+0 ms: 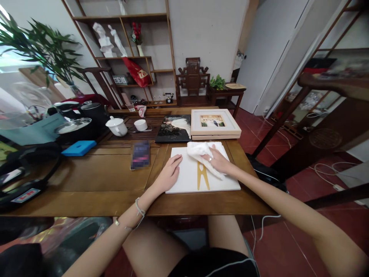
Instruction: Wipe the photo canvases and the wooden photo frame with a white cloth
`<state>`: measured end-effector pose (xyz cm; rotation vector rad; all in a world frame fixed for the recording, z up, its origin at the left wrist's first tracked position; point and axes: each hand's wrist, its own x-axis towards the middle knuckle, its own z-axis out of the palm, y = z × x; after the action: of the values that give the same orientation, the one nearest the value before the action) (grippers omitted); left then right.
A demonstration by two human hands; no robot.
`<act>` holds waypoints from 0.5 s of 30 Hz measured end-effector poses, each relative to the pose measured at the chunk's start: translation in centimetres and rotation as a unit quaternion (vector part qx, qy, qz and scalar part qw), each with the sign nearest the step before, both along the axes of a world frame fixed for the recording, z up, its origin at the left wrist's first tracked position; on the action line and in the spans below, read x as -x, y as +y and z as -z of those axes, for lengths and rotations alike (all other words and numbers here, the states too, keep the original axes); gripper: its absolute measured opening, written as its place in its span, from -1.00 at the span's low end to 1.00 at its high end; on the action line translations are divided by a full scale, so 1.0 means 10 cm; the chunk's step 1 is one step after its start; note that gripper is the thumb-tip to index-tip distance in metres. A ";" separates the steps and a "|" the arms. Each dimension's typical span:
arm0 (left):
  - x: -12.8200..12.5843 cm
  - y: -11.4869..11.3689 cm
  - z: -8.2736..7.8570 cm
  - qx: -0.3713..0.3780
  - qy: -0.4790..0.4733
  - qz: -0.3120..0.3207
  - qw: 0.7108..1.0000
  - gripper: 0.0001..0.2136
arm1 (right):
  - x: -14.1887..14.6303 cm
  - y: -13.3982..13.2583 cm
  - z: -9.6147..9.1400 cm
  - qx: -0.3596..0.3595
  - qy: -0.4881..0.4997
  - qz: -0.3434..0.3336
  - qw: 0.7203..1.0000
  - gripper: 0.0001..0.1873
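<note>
A white board (187, 179) with a gold clothespin-shaped stand lies flat on the wooden table (100, 184) in front of me. My left hand (170, 173) rests flat on the board's left edge, fingers stretched out. My right hand (217, 161) presses a crumpled white cloth (198, 149) onto the board's upper right part, fingers laid over the cloth. A ring shows on one finger.
Behind the board lie a white framed photo (215, 122) on a stack and a dark photo print (174, 129). A phone (140, 154) lies left of the board. A teapot (117, 126), cup (140, 124), pots and a blue box (78, 147) sit further left. A dark chair frame (331, 88) stands right.
</note>
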<state>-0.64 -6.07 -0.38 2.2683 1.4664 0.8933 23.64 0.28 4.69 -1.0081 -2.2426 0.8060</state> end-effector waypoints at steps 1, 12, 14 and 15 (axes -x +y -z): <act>0.00 0.00 -0.01 0.003 -0.001 0.001 1.000 -0.58 | 0.01 0.09 0.01 -0.004 0.001 0.013 1.000 -0.54; -0.02 0.00 0.00 0.000 -0.004 0.000 1.000 -0.59 | -0.27 -0.38 0.14 -0.051 -0.083 -0.055 0.994 -0.54; -0.01 0.00 0.00 0.000 -0.008 -0.001 1.000 -0.59 | -0.34 -0.59 0.09 -0.049 -0.091 -0.085 0.991 -0.52; -0.01 0.00 0.00 0.000 -0.009 -0.001 1.000 -0.59 | -0.36 -0.68 0.05 -0.048 -0.093 -0.098 0.990 -0.51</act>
<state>-0.51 -6.06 -0.38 2.2530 1.4613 0.9131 27.21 -6.49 4.16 -0.8586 -2.5447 0.7026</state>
